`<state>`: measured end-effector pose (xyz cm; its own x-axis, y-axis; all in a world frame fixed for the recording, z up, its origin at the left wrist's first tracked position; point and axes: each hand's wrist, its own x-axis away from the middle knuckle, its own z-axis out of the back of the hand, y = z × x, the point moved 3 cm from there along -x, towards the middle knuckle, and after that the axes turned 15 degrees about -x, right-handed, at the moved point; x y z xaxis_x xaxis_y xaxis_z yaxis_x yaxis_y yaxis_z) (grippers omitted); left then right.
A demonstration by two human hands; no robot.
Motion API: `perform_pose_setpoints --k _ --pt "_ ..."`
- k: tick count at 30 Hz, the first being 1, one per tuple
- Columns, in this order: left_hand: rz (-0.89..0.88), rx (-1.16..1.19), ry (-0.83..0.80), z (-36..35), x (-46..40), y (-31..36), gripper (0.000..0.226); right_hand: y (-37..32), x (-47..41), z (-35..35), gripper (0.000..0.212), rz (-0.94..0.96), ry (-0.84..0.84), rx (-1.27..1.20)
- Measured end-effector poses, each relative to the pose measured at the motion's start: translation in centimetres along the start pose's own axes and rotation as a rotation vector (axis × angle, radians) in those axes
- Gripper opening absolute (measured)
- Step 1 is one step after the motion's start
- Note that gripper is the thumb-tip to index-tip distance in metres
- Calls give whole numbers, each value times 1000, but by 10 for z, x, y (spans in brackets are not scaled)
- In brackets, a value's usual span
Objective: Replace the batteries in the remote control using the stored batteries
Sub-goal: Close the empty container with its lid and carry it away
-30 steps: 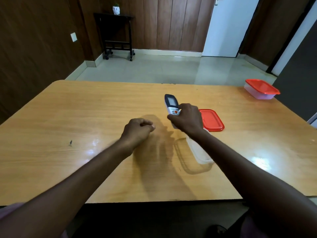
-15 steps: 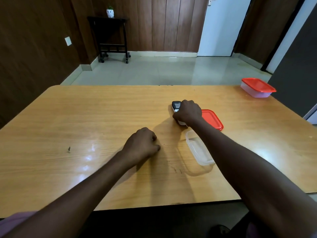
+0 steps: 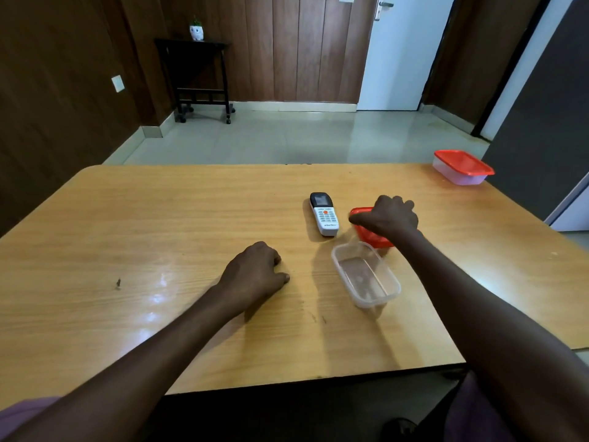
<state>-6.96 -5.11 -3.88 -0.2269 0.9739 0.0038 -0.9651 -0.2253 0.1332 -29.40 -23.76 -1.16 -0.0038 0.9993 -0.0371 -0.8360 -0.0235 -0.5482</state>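
Released since half a second ago: remote control (image 3: 324,213), now lying flat on the wooden surface (image 3: 159,218), screen end pointing away, buttons facing up, free of any grip. Shifted rightward off it: right hand (image 3: 389,215).

Farthest left on the surface, a small dark speck (image 3: 118,282), well apart from everything else. Next, left hand (image 3: 255,274), curled into a loose fist, knuckles up, resting on the wood, with nothing seen inside it. Right of that and farther away, the white remote with a dark display at its top, an orange button among pale keys, and a line of dark lettering near its lower end, too small and blurred to read for certain. Nearer and just right of the remote, an uncovered clear plastic container (image 3: 366,275), nothing visible inside; no batteries seen anywhere. Just beyond it, a red lid (image 3: 371,236), one edge lifted off the wood and partly hidden under the right hand, thumb and fingers closed around its far-left corner. Far right, near the back corner of the surface, a second clear container with a red lid on (image 3: 462,167), no label legible.

Beyond the surface, at the left wall, a dark side table on wheels (image 3: 200,78) carrying a small white pot (image 3: 196,31).
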Motion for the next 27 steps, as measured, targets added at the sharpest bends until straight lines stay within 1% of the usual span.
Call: perform_pose_setpoints --k 1,2,3,7,10,13,15,16,19,21,22,23,24,25,26,27 --pt "1 -4 -1 0 1 2 46 9 1 0 77 -39 -35 22" --pt "2 -10 -4 0 2 3 46 15 1 -1 84 -62 -60 39" --pt "2 -17 -6 1 2 4 47 20 1 -2 85 -68 -68 47" --pt "6 2 -10 2 5 9 47 28 2 0 76 -33 -18 -20" --pt "8 64 -15 3 6 11 48 18 10 11 81 29 33 -83" --pt "23 257 -6 6 5 16 50 -5 26 26 89 122 66 -262" --pt "43 437 -13 10 3 19 51 -20 46 33 91 109 8 -458" --pt "56 552 -31 11 2 20 50 -25 57 34 89 77 -52 -564" --pt "114 1038 -156 12 1 28 45 -30 91 27 78 -15 -335 -869" --pt "148 1330 -249 12 2 35 40 -32 110 21 62 -18 -540 -1054" --pt "149 1415 -284 12 2 38 38 -33 118 19 51 -20 -620 -1139" --pt "155 1456 -307 12 3 40 38 -33 124 17 40 -25 -660 -1194" --pt "175 1469 -315 11 3 40 39 -32 126 16 33 -31 -654 -1208" --pt "210 1461 -309 9 3 38 40 -29 126 16 27 -36 -603 -1183" --pt "244 1441 -300 8 3 36 41 -25 124 17 24 -28 -521 -1111" --pt "265 1416 -300 6 3 34 41 -19 121 18 25 -2 -424 -987"
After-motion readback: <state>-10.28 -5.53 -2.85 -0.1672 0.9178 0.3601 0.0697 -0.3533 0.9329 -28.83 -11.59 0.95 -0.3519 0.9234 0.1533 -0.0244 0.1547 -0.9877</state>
